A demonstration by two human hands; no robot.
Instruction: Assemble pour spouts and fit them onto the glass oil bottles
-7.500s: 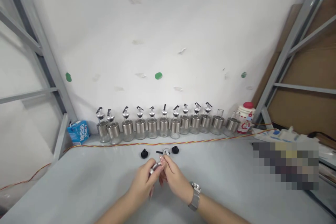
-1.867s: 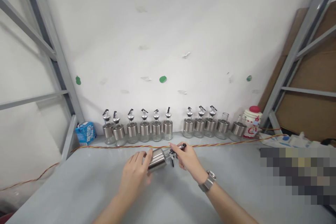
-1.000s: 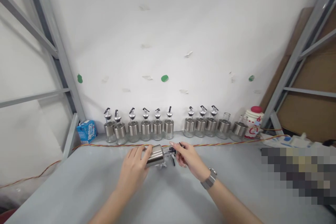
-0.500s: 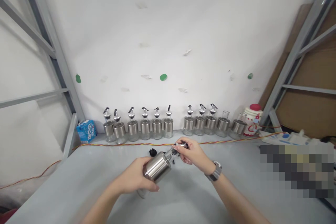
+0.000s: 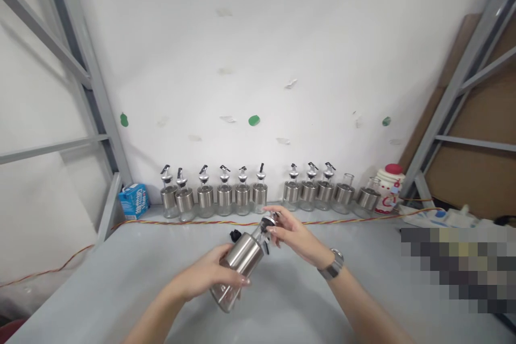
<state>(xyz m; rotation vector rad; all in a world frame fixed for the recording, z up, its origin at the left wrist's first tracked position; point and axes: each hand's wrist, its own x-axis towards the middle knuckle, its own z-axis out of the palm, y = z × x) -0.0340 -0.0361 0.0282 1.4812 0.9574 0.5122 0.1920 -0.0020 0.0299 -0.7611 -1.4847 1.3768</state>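
Observation:
My left hand (image 5: pixel 207 274) is wrapped round a glass oil bottle (image 5: pixel 244 254) with a brushed steel sleeve, held tilted above the table with its neck up to the right. A silver and black pour spout (image 5: pixel 267 220) sits at the mouth of the bottle. The thumb and fingers of my right hand (image 5: pixel 292 234) close round this spout from the right. How deep its stopper goes into the neck is hard to make out. Behind the bottle a small black part (image 5: pixel 235 235) lies on the table, and another dark piece (image 5: pixel 265 247) shows beside the neck.
Along the wall stand several similar bottles with spouts (image 5: pixel 224 193), and two without (image 5: pixel 344 195) at the right. A blue carton (image 5: pixel 134 201) is at the left, a red-lidded white jar (image 5: pixel 390 188) at the right. A twisted red-yellow wire (image 5: pixel 217 222) crosses the table's back.
The spout has gone from lying along my right fingers to standing in line with the bottle's neck. My right fingers have loosened round it, and the bottle's base shows more.

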